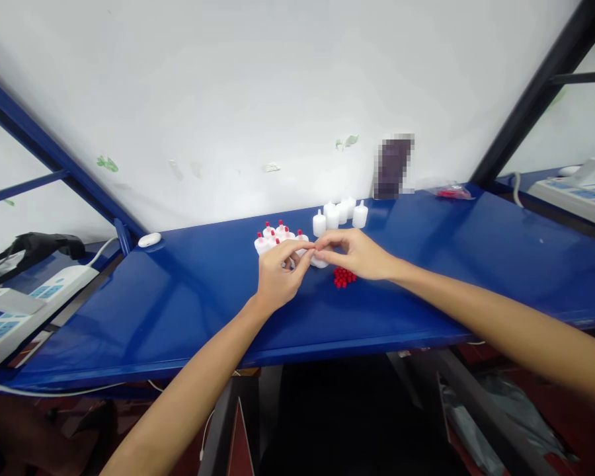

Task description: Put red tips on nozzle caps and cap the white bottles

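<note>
Both hands meet mid-worktop: left hand & right hand w/ fingers pinched together over a small white bottle, mostly hidden; can't tell if a red cap is betw. the tips. Looks like capping: best keep bottle upright, press cap straight down. Loose red caps lie just beside right hand; capped bottles behind left, uncapped bottles further back. Front edge is near the wrists; open room both sides, esp. right.
</note>
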Tool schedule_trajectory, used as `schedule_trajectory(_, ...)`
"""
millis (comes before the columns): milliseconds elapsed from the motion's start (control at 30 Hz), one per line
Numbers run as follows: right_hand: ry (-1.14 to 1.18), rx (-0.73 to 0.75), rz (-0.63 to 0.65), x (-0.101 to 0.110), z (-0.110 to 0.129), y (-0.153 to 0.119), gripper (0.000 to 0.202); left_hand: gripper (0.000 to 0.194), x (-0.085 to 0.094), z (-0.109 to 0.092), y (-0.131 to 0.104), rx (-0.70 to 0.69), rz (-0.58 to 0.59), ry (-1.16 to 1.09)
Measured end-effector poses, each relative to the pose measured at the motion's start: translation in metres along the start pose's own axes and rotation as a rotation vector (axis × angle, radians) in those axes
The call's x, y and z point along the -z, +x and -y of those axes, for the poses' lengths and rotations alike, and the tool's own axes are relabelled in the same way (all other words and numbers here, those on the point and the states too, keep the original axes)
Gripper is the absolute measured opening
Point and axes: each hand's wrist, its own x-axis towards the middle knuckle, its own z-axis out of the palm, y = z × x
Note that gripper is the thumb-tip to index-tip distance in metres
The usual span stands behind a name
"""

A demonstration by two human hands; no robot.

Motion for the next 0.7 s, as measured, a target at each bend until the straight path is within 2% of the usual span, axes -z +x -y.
schedule_trajectory(133, 0.064, -0.081, 0.001, 0.000, 0.003, -0.001, 0.026, 0.016, 0.002, 0.000, 0.000, -0.019, 0.063, 0.020)
schedule_trajectory(233, 0.173, -0.101, -0.008, 0.000, 0.002, -0.001, 0.025, 0.038, 0.002, 0.002, -0.002, -0.076, 0.176, 0.088)
schedule_trajectory(300, 0.256, -0.106, -0.003, -0.001, 0.001, -0.002, 0.027, 0.045, 0.002, 0.004, -0.003, -0.091, 0.218, 0.149)
schedule_trajectory(500, 0.281, -0.029, 0.090, 0.000, 0.002, -0.003, 0.042, 0.039, 0.000, 0.013, -0.005, -0.072, 0.206, 0.184)
schedule_trajectory(700, 0.189, 0.038, 0.129, 0.000, 0.002, -0.003, 0.054, 0.035, 0.002, 0.015, -0.006, -0.051, 0.185, 0.208)
